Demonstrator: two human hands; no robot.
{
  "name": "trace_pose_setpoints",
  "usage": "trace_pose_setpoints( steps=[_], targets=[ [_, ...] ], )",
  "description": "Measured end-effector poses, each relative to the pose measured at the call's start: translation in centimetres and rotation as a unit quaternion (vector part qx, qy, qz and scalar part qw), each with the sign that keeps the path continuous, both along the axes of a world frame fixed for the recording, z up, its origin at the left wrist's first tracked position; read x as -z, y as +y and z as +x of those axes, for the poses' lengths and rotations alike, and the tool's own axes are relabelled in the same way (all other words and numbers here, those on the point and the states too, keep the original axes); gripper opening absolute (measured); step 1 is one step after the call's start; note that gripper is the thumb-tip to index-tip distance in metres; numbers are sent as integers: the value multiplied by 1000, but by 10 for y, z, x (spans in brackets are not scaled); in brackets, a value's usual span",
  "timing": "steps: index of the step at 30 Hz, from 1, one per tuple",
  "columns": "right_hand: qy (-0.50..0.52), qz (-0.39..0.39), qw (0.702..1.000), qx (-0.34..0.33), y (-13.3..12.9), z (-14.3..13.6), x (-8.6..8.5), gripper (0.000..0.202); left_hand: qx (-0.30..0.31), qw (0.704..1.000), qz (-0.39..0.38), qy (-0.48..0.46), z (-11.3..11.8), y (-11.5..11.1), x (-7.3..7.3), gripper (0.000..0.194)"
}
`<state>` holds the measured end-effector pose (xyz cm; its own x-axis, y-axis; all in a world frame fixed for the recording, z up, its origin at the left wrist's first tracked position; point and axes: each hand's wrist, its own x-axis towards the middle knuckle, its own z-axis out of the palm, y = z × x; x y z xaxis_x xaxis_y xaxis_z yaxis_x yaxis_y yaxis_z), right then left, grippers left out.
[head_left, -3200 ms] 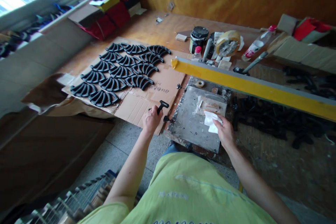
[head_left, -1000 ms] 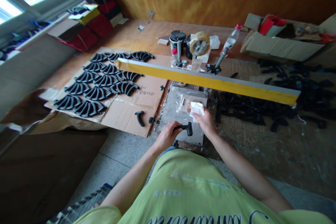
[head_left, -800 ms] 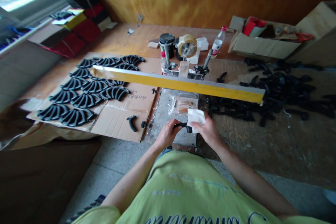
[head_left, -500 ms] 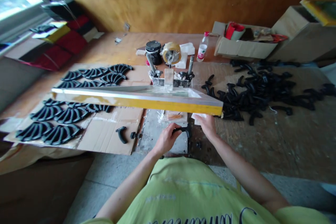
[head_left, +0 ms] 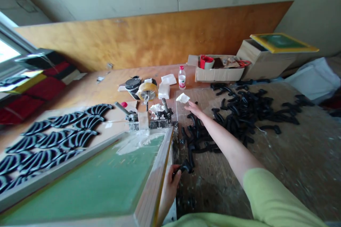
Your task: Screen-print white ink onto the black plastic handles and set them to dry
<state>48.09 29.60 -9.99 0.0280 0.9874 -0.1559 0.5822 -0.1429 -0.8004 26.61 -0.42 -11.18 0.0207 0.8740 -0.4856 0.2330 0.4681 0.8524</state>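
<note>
My left hand (head_left: 169,184) is closed around a curved black plastic handle (head_left: 185,166), beside the right edge of the screen-printing frame (head_left: 150,184). The frame tilts up towards me, its green mesh smeared with white paste near the hinge clamp (head_left: 144,121). Part of this hand is hidden behind the frame. My right hand (head_left: 195,109) stretches out over the table with its fingers extended. Just past its fingertips is a crumpled white tissue (head_left: 183,98); whether they touch is hard to tell.
Loose black handles (head_left: 245,106) are heaped on the right. Others lie in fanned rows (head_left: 42,156) on the left. Behind the clamp stand a black tub (head_left: 133,84), a tape roll (head_left: 147,91) and a bottle (head_left: 182,78). An open carton (head_left: 221,74) sits at the back right.
The view has turned up and to the right. My right hand has moved from under the frame out over the table, and the tissue has left its grasp. My left hand still holds the handle.
</note>
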Motion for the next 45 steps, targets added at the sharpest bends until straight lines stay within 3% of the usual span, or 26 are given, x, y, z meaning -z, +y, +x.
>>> trace_pose_setpoints(
  steps=[4,8,12,16,18,20,21,22,24,26,28,30,32,37,41,45],
  targets=[
    [-170,-18,985,12,12,16,16,51,-56,996,2,-76,28,21,20,56],
    [-294,-46,954,-23,-7,17,34,39,-84,992,15,-94,55,51,35,60],
    [-292,-69,953,-39,-52,9,42,42,-105,990,45,-79,73,70,50,62],
    [-294,-92,947,-87,-113,-1,40,46,-51,995,46,-67,73,69,62,75],
    [-279,-85,947,-133,-137,7,33,48,-26,997,56,-56,68,67,65,78],
    [-268,-43,953,-133,-148,36,21,46,-8,996,68,-63,63,65,65,79],
    [-274,-16,956,-102,-150,58,15,45,-3,995,73,-70,61,64,64,79],
    [-287,13,957,-52,-148,84,9,44,0,994,75,-76,59,63,64,79],
    [-353,25,930,101,-139,144,1,42,2,994,74,-77,57,63,64,79],
    [-401,-17,880,254,-129,201,-2,45,4,995,78,-63,57,62,66,81],
    [-412,-83,857,297,-119,240,2,49,8,995,86,-41,58,61,68,82],
    [-415,-129,850,299,-113,253,7,56,18,996,90,-17,58,60,67,84],
    [-421,-139,853,276,-111,246,13,61,37,996,86,6,59,59,63,84],
    [-444,-102,865,210,-126,195,25,53,111,989,95,19,58,57,52,77],
    [-429,-96,872,215,-147,164,27,57,126,987,103,3,55,53,54,77],
    [-387,-103,899,180,-168,132,23,46,138,984,108,-10,51,47,57,79]
  ],
)
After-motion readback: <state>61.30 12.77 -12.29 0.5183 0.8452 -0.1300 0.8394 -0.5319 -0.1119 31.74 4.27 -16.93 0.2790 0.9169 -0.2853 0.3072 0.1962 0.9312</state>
